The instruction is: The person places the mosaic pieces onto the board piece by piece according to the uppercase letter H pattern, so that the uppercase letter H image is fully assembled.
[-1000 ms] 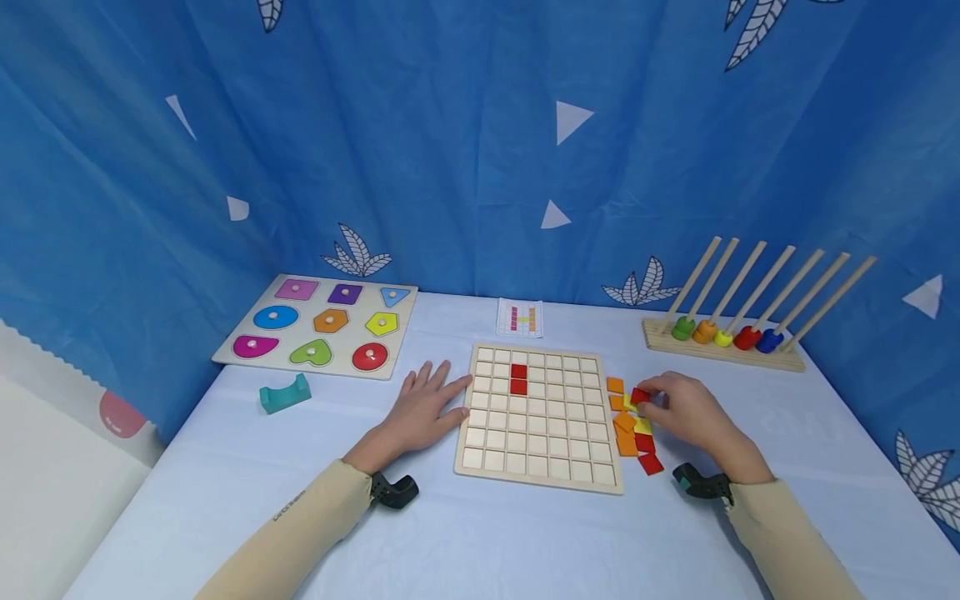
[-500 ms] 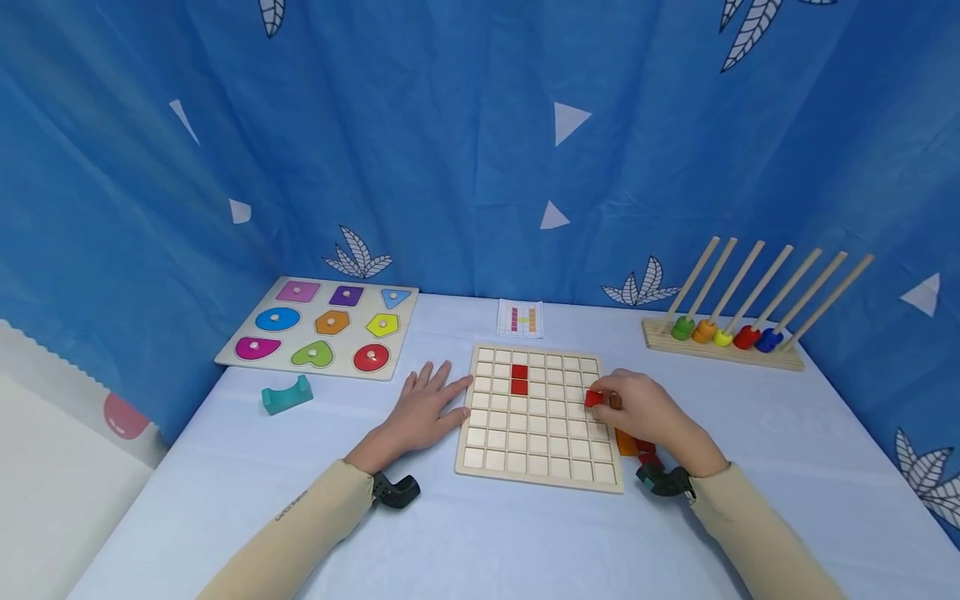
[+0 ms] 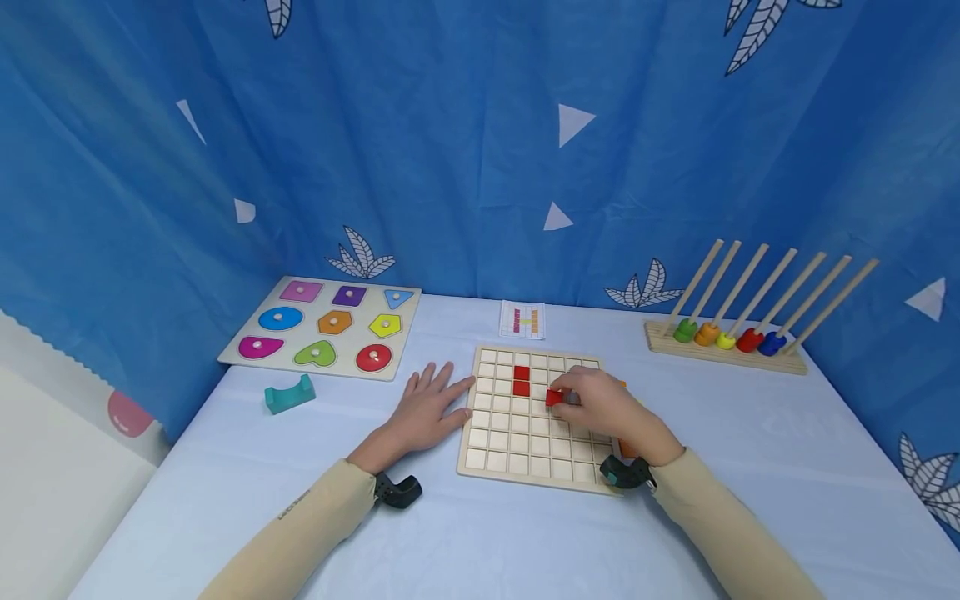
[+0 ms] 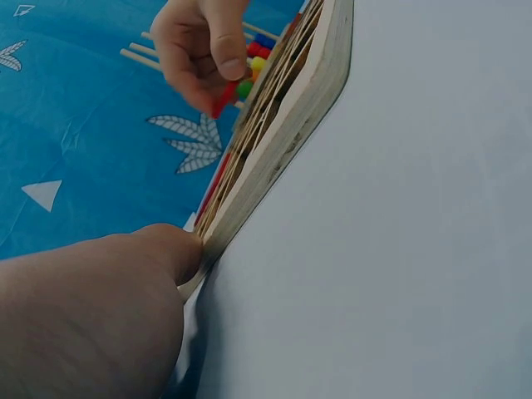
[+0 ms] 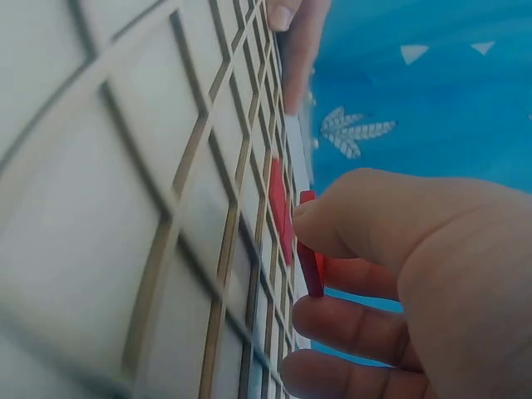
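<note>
A wooden grid board (image 3: 517,442) lies mid-table, with two red square tiles (image 3: 521,387) set one above the other in its upper part. My right hand (image 3: 600,404) is over the board's right half and pinches another red tile (image 5: 311,258) between thumb and fingers, just above the cells. At the board's left edge my left hand (image 3: 423,417) lies flat with fingers spread, its thumb and forefinger touching the rim. Orange tiles (image 3: 628,450) peek out beside the board's right edge; my right hand and forearm hide most of that pile.
A small printed pattern card (image 3: 522,320) lies behind the board. To the back left is a shape puzzle board (image 3: 352,342), with a teal block (image 3: 290,395) in front of it. A wooden peg rack (image 3: 727,354) with coloured beads stands at the back right.
My right hand has picked a red tile from the pile and carried it left over the board. My left hand has stayed at the board's edge.
</note>
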### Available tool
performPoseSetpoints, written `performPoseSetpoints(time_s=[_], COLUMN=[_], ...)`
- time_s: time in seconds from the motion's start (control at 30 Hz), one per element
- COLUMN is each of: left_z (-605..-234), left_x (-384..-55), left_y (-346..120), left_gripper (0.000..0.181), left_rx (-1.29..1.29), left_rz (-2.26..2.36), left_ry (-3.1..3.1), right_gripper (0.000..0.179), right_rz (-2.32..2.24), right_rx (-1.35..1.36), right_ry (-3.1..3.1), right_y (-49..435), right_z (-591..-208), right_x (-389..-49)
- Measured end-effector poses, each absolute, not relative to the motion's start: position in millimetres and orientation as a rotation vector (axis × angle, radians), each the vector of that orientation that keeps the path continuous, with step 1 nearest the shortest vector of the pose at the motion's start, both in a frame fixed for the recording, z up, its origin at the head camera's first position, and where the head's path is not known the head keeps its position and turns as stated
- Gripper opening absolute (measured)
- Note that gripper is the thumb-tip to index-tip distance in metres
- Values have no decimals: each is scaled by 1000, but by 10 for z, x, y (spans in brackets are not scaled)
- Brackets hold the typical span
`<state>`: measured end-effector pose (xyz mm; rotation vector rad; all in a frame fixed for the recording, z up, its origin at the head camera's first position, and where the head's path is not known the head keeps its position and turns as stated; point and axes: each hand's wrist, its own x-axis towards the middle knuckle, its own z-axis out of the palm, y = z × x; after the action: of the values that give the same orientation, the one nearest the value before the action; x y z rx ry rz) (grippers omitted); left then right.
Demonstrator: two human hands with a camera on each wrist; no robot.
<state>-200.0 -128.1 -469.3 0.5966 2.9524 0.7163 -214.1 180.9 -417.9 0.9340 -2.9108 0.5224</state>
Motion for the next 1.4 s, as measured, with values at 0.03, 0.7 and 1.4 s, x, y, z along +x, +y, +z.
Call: performPoseSetpoints(time_s=[0.03, 0.7, 1.4], left_z=[-4695, -4687, -4684], left_x=[-2002, -2018, -2006], left_y=[-1281, -1278, -1286], left_gripper=[60, 60, 61], left_rx=[598, 603, 596], left_rz=[718, 702, 698], left_ry=[2952, 2943, 2943], right_gripper=[22, 26, 24], right_rz=[523, 511, 493], right_rx=[947, 972, 991], right_ry=[-2913, -2938, -2906], right_y=[1781, 1476, 1439], right_z=[-4176, -4222, -4258], right_x=[-2148, -2200, -2182])
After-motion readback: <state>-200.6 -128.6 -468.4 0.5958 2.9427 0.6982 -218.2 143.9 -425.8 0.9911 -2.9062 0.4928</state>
